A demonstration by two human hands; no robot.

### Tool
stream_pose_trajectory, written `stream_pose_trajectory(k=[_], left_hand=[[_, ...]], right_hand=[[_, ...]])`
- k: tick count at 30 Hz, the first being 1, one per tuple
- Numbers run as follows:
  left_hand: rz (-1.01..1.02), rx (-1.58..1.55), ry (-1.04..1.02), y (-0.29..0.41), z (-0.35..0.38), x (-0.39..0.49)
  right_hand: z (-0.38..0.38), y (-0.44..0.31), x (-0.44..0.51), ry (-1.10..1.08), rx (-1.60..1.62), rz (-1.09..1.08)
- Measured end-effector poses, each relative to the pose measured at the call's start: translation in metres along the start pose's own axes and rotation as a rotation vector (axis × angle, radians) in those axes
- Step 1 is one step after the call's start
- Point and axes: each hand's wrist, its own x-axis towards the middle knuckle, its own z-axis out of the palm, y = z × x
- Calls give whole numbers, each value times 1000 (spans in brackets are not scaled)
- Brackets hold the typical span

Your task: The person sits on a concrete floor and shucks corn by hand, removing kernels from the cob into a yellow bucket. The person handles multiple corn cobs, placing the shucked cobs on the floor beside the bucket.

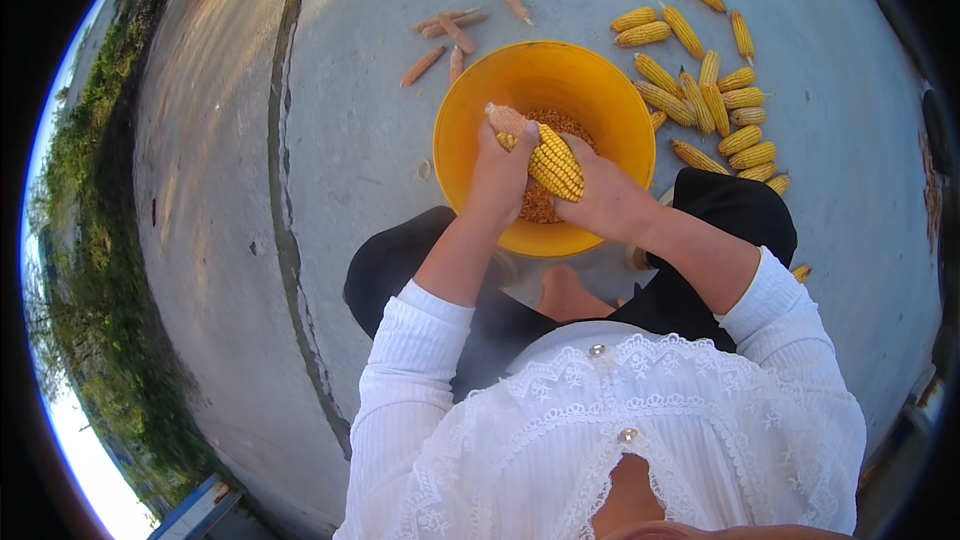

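Both hands grip one partly shelled ear of corn (556,163) above a yellow plastic bucket (480,90). My left hand (504,172) wraps around the upper end, where the bare pinkish cob shows and the thumb presses at the edge of the kernels. Around the lower end, still covered in yellow kernels, my right hand (606,191) is closed. Loose corn kernels (541,206) lie in the bottom of the bucket, partly hidden by the hands. The bucket stands on the concrete between my bent knees.
Several unshelled ears of corn (705,101) lie to the right of the bucket. Bare corn cobs (456,34) are scattered beyond it at the upper left. A long crack (281,187) runs across the concrete floor (217,255) on the left, with green plants (97,255) beyond.
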Motion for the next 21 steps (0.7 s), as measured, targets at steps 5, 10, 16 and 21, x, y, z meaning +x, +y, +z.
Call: stream_pose_trajectory(k=[5,10,16,21], left_hand=[[-28,-169,-17,2,0,-2],[-22,-78,47,6,7,-4],[-8,-69,0,3,1,-2],[-60,-309,-99,6,-5,-4]], right_hand=[[-1,-1,0,-8,12,-1],[-2,-5,-2,-19,-35,28],[-2,-5,-2,-30,4,28],[-1,-2,-1,-15,27,20]])
